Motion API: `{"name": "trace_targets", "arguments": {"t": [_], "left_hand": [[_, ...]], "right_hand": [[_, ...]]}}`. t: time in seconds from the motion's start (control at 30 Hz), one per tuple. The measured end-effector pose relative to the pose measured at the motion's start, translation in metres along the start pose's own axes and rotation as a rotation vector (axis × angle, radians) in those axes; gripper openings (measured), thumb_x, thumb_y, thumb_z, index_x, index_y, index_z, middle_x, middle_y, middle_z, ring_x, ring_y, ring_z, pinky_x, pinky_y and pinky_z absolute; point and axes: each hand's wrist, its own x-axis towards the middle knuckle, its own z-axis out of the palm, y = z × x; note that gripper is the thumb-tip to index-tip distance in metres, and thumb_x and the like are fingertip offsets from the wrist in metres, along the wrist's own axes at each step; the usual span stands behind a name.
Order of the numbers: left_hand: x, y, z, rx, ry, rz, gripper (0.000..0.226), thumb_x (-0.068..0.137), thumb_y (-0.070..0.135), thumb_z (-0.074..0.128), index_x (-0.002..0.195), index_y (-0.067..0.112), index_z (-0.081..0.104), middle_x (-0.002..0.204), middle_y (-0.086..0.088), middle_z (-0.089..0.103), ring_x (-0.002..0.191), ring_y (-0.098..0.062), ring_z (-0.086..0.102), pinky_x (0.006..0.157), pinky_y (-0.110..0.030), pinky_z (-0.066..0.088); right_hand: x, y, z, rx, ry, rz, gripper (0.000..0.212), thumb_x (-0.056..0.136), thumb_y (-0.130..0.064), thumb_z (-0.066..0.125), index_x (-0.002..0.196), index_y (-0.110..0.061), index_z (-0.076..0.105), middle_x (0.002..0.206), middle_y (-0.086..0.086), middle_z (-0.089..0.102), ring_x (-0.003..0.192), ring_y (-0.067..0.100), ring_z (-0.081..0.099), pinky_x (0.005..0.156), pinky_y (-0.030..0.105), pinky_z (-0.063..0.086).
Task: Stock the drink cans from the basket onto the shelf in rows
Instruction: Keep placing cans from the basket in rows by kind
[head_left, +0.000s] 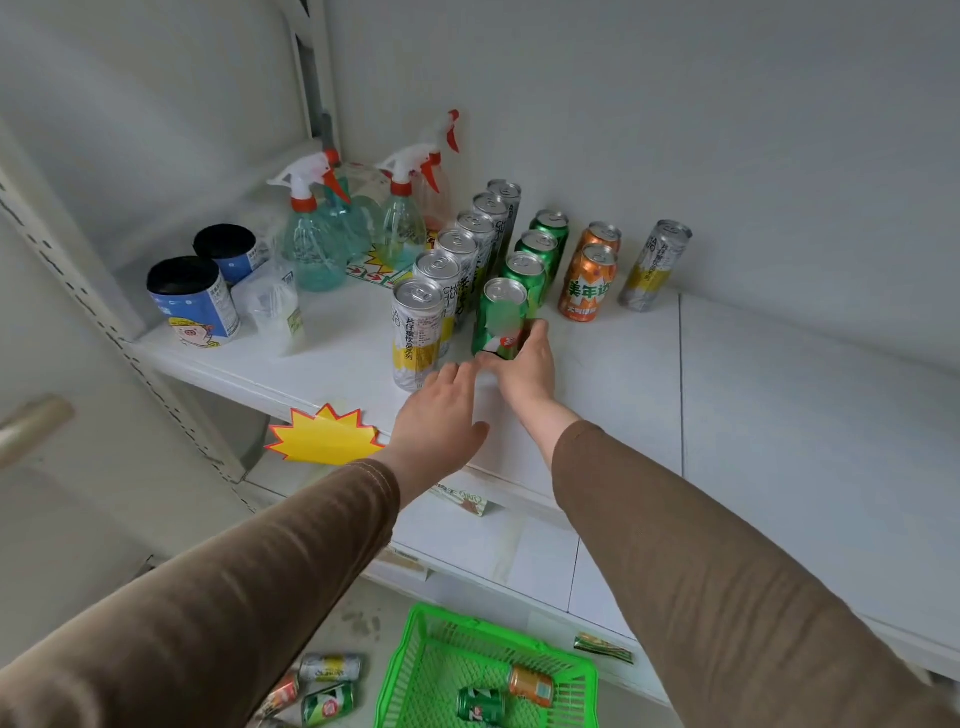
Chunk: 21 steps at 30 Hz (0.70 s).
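Currently: right hand (522, 366) wrapped round upright green can (500, 318), front of green row on shelf (623, 374). Left hand (441, 421) open, flat near shelf edge, fingertips beside can. Open room rightward. Basket (415, 670) below.

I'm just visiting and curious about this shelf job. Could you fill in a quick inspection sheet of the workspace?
Surface: white shelf, right part bare.
Job's things: silver cans in a row of six, green cans four, orange cans two, one lone can; basket holds two more.
Clutter: spray bottles, blue tubs, yellow tag, cans on floor.
Grippers: right hand grips front green can; left hand open beside it.
Cables: nothing seen.
Surroundings: white wall.
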Motion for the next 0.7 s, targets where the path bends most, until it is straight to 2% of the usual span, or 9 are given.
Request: {"name": "trace_targets", "arguments": {"t": [0.17, 0.3, 0.37, 0.57, 0.7], "left_hand": [[-0.001, -0.002, 0.001, 0.02, -0.007, -0.029, 0.067, 0.087, 0.033, 0.065, 0.142, 0.013, 0.032, 0.137, -0.007, 0.044, 0.127, -0.027, 0.042, 0.1, -0.04, 0.044], [-0.009, -0.003, 0.002, 0.026, 0.01, -0.058, 0.07, 0.087, 0.033, 0.066, 0.144, 0.013, 0.031, 0.137, -0.008, 0.042, 0.128, -0.028, 0.042, 0.1, -0.041, 0.045], [-0.017, -0.003, 0.003, 0.04, 0.036, -0.06, 0.071, 0.085, 0.033, 0.067, 0.143, 0.012, 0.032, 0.135, -0.009, 0.042, 0.127, -0.029, 0.042, 0.099, -0.042, 0.045], [-0.056, -0.006, 0.017, 0.057, 0.136, -0.014, 0.076, 0.079, 0.031, 0.071, 0.143, 0.009, 0.036, 0.139, -0.013, 0.042, 0.125, -0.035, 0.042, 0.099, -0.046, 0.044], [-0.1, -0.011, 0.037, 0.033, 0.216, 0.057, 0.077, 0.073, 0.028, 0.07, 0.14, 0.008, 0.038, 0.138, -0.016, 0.043, 0.129, -0.036, 0.039, 0.105, -0.047, 0.038]], "right_hand": [[0.0, 0.001, -0.002, -0.023, -0.016, 0.001, 0.064, 0.073, -0.024, 0.087, 0.121, -0.012, 0.046, 0.125, 0.007, 0.059, 0.113, 0.027, 0.06, 0.086, 0.031, 0.046], [-0.016, 0.006, -0.012, -0.045, -0.005, -0.03, 0.084, 0.074, -0.026, 0.086, 0.142, -0.013, 0.038, 0.143, 0.007, 0.048, 0.131, 0.026, 0.048, 0.106, 0.039, 0.043], [-0.031, 0.011, -0.021, -0.075, -0.002, -0.072, 0.086, 0.077, -0.027, 0.084, 0.148, -0.015, 0.035, 0.15, 0.006, 0.043, 0.137, 0.026, 0.041, 0.11, 0.038, 0.039], [-0.106, 0.029, -0.049, -0.25, 0.029, -0.373, 0.074, 0.081, -0.023, 0.076, 0.146, -0.014, 0.042, 0.145, 0.006, 0.048, 0.133, 0.026, 0.043, 0.108, 0.039, 0.039], [-0.164, 0.052, -0.062, -0.383, 0.013, -0.571, 0.066, 0.083, -0.022, 0.073, 0.143, -0.011, 0.045, 0.149, 0.007, 0.044, 0.14, 0.028, 0.038, 0.116, 0.039, 0.033]]}}
